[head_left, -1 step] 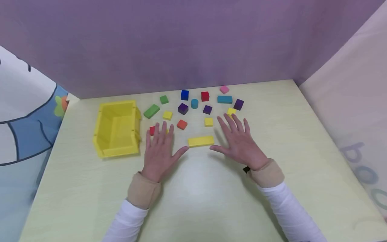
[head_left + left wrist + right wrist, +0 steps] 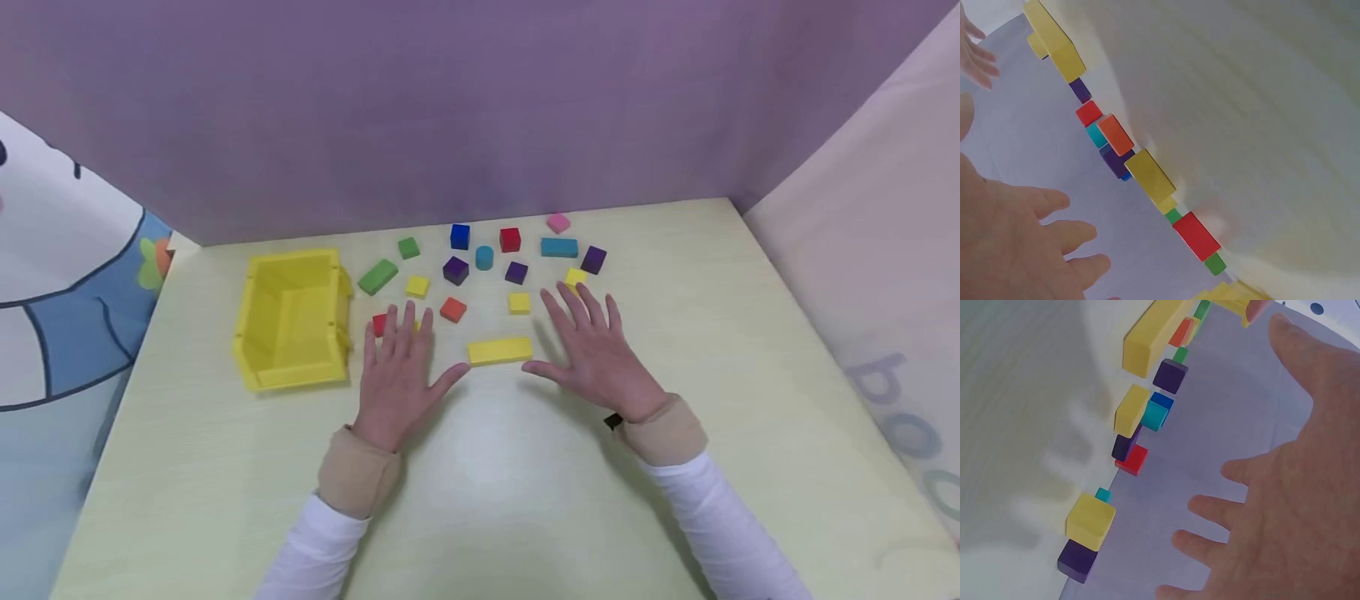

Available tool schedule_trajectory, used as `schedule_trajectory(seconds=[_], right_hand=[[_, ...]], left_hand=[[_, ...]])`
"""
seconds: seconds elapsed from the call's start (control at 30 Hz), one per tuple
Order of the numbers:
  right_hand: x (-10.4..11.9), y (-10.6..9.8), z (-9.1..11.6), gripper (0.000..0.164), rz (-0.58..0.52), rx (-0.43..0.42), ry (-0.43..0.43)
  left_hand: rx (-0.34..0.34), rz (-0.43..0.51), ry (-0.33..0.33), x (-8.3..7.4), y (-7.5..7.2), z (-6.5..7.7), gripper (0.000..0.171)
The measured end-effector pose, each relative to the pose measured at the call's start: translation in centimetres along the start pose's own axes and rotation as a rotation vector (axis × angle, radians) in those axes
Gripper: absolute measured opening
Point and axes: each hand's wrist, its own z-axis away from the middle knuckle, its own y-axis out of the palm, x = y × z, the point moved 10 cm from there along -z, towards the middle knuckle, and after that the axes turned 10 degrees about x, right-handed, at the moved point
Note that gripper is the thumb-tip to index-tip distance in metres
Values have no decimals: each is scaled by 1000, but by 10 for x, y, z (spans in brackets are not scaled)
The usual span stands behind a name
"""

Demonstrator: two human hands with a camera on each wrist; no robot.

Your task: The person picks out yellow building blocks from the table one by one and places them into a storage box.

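My left hand (image 2: 395,383) hovers palm down with its fingers spread, casting a shadow on the table. Just beyond its fingertips are a red block (image 2: 379,325) and a yellow block (image 2: 1150,177), both partly hidden by the fingers in the head view. My right hand (image 2: 602,358) is spread likewise, its fingertips near a yellow block (image 2: 575,277). Between the two thumbs lies a long yellow block (image 2: 500,351). Neither hand holds anything. In the wrist views, the left fingers (image 2: 1072,236) and right fingers (image 2: 1210,511) stand apart from the blocks.
A yellow bin (image 2: 292,379) stands left of the blocks. Farther back lie a green block (image 2: 377,277), a blue cube (image 2: 460,237), a red cube (image 2: 510,240), a light-blue block (image 2: 559,247) and several others. A purple backdrop (image 2: 465,108) rises behind the table's far edge.
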Motion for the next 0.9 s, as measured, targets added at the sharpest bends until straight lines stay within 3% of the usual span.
schedule_trajectory(seconds=[0.2,0.47,0.8,0.9], right_hand=[[1,-3,2,97,-20,-7,-14],[11,-5,1,96,-36,-39,-102],[23,6,-1,80,-69,43,-215],[28,10,-6,74,-76,80,-234]], left_hand=[[7,-17,9,-2,1,-1,87],[30,-8,-21,7,-8,-6,86],[-75,46,-36,31,-39,-1,81],[-79,70,-62,45,-49,1,79]])
